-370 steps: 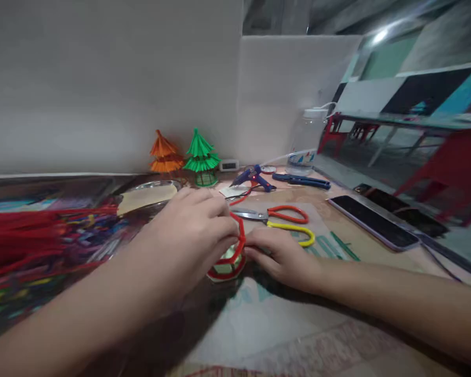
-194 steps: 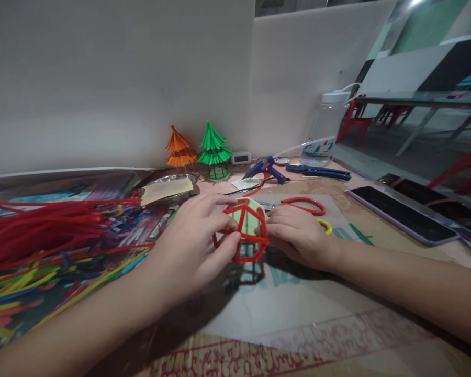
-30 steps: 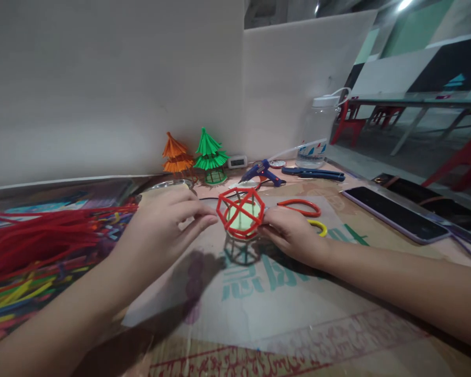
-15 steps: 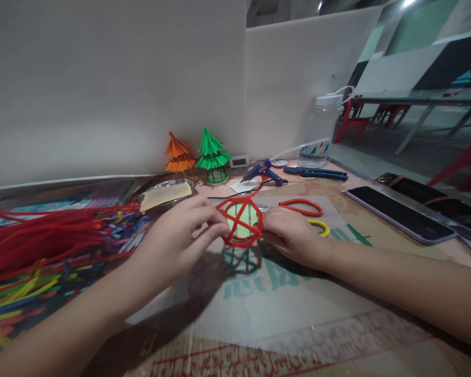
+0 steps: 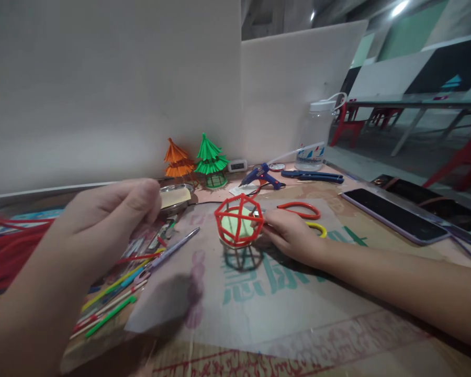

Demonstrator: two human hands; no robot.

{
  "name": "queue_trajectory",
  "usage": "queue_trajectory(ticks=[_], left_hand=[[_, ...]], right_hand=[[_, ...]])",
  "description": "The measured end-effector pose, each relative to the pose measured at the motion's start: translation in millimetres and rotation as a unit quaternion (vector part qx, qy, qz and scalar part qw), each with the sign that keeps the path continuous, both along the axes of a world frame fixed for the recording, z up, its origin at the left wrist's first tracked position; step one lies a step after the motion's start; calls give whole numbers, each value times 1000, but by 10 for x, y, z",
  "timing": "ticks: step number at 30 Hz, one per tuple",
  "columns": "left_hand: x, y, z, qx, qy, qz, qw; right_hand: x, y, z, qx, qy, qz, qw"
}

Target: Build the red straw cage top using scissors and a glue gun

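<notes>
My right hand point(image 5: 292, 230) pinches the right edge of a small red pipe-cleaner frame point(image 5: 239, 215). The frame has a polygon rim with crossing strips, and a pale green round base shows through it. It is held over a translucent sheet, where its shadow falls. My left hand point(image 5: 110, 220) is raised at the left, apart from the frame, with its fingers curled closed. Whether anything is inside those fingers is hidden. Under and beside it lie a purple pen point(image 5: 175, 248) and loose coloured pipe cleaners point(image 5: 112, 317).
At the back stand an orange pipe-cleaner pavilion point(image 5: 178, 159) and a green one point(image 5: 211, 159). A blue glue gun point(image 5: 262, 175), scissors point(image 5: 301, 209), blue pliers point(image 5: 314, 176), a water bottle point(image 5: 312, 139) and a phone point(image 5: 394, 214) lie or stand toward the right.
My left hand has let go of the red frame and moved left and up toward me, uncovering the pen. The right hand still holds the frame, now tilted a little differently.
</notes>
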State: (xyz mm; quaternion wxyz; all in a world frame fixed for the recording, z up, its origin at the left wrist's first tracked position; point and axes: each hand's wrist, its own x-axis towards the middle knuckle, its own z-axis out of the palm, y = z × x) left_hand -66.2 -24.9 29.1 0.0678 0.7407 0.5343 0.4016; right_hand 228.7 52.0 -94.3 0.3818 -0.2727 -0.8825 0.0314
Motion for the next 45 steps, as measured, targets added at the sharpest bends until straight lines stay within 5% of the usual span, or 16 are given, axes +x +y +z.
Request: queue_trajectory(ticks=[3,7,11,15,19,25,45], left_hand=[[-92,107,39,64,115,95,987],[-45,278,9,97,211,16,973],[40,318,-51,140,246,42,958],[69,296,-91,88,215,77,970],[68,350,-153,-1,14,58,998],[80,437,-220,-132,-191,-16,973],[112,376,-234,-68,-65,-45,995]], right_hand=[[0,17,-1,-48,8,3,999],[2,4,14,-45,16,11,999],[1,-34,44,28,14,31,999],[-4,-51,62,47,4,35,998],[5,-40,50,47,5,36,998],[21,-38,48,26,-25,12,999],[-7,-43,59,44,-10,22,999]])
